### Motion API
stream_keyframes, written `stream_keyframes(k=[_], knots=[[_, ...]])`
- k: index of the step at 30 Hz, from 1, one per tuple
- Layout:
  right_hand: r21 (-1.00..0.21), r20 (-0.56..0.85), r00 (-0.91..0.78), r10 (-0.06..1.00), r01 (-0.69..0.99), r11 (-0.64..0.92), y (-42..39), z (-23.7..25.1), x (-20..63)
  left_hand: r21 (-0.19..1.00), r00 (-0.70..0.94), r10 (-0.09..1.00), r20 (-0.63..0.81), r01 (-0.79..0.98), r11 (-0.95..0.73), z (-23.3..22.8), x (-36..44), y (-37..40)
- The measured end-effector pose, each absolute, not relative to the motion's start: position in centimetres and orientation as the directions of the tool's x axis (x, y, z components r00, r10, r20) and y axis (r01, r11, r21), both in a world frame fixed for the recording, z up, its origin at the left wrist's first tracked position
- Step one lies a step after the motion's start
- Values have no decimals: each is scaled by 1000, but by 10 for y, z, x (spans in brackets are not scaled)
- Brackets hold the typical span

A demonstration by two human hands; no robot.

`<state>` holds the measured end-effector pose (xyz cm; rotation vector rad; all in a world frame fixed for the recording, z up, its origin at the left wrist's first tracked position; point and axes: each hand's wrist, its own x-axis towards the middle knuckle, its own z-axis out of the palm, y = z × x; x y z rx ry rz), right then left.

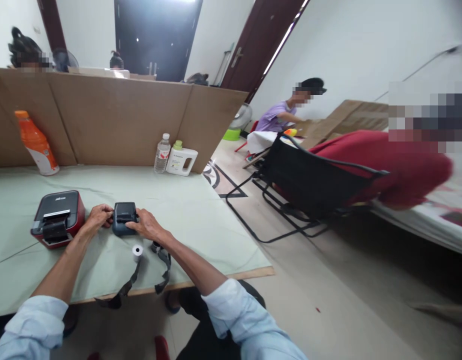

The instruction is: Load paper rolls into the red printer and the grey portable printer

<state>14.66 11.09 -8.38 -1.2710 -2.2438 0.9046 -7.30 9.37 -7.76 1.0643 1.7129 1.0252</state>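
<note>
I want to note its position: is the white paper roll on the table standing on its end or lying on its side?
Standing on end: the paper roll shows its round hollow core facing up.

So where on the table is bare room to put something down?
Bare cloth lies between the orange bottle and the water bottle, and right of the small printer toward the table edge. It is crowded near both hands: red printer, paper roll, strap.

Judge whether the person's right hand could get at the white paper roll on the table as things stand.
Probably yes. The right hand rests on the small dark printer, and the white paper roll stands just in front of it on the table; only a dark strap lies beside it, not across the way.
</note>
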Motion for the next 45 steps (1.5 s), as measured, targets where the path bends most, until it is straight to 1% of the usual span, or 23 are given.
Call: stream_keyframes(k=[4,9,13,19,24,29,35,39,42,45], knots=[[-690,34,-495,868,617,378,113,-86,147,916,-267,929,-257,239,322,-78,-75,98],[-722,53,-502,863,578,381,113,-89,150,882,-313,901,-299,269,386,-78,-73,104],[-720,43,-512,858,579,382,112,-89,152,869,-322,889,-325,268,415,-77,-72,107],[-714,43,-492,869,593,371,114,-94,150,863,-320,881,-348,259,434,-78,-74,109],[-754,64,-505,861,541,373,115,-93,148,858,-332,879,-342,271,436,-72,-71,106],[-772,61,-513,857,520,366,113,-89,148,862,-287,891,-353,271,429,-64,-72,100],[-757,84,-499,863,531,381,112,-93,150,842,-288,879,-379,288,457,-73,-75,109],[-767,61,-501,863,531,362,109,-90,151,835,-304,878,-370,306,457,-74,-74,109],[-733,69,-484,872,569,373,104,-86,151,850,-312,889,-335,307,427,-73,-73,103],[-638,184,-461,868,616,462,100,-81,149,877,-314,904,-289,291,382,-76,-72,98]])
